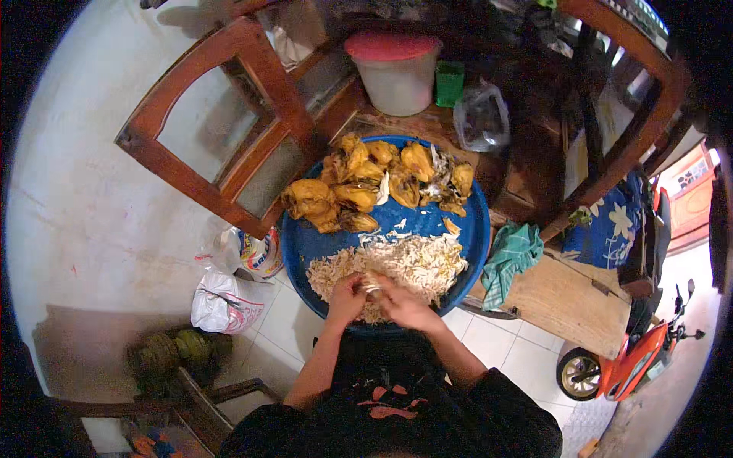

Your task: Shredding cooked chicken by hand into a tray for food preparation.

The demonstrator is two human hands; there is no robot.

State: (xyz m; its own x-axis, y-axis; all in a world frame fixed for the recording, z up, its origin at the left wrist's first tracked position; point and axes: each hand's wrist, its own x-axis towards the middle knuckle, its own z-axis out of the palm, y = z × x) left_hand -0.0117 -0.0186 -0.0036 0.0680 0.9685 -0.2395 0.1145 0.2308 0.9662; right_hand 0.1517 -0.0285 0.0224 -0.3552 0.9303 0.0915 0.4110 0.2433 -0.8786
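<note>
View from my head, looking down. My left hand (347,296) and my right hand (405,305) meet at the near rim of a round blue tray (313,248). Both sets of fingers are closed together on one small pale piece of chicken (371,285), pinched between the two hands; neither hand is nearer, since the piece touches both. It is too small here for me to tell its long axis, but my hands grip it from opposite sides, left and right, so any pull would run across the tray's near edge.

The piece hangs just above the heap of shredded meat (397,266), which fills the near half of the tray and lies directly under and just beyond my fingertips. Farther from me, across a bare blue strip, the whole golden-brown cooked chicken pieces (359,187) are piled along the tray's far rim, well apart from both hands. They spread about evenly left and right, with the left-side lumps (309,200) slightly closer to my left hand.

Beyond the tray stand a white tub with a red lid (395,70) and a clear plastic bag (481,118). A green cloth (510,258) lies right of the tray; white plastic bags (225,299) lie on the floor to the left, beside a wooden chair (229,122).
</note>
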